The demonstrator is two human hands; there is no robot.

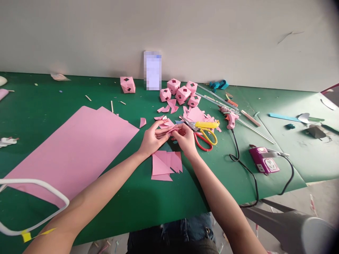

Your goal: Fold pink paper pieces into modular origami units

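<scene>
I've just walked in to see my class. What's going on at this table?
A person is handling a small piece of pink paper with the left hand and right hand. Cut pink pieces lie nearer the person, a large pink sheet to the left, scissors to the right. Six faceted pink shapes stand toward the wall.

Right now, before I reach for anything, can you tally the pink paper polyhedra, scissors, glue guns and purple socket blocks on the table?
Pink paper polyhedra: 6
Pair of scissors: 1
Pink glue gun: 1
Purple socket block: 1
Total: 9
</scene>
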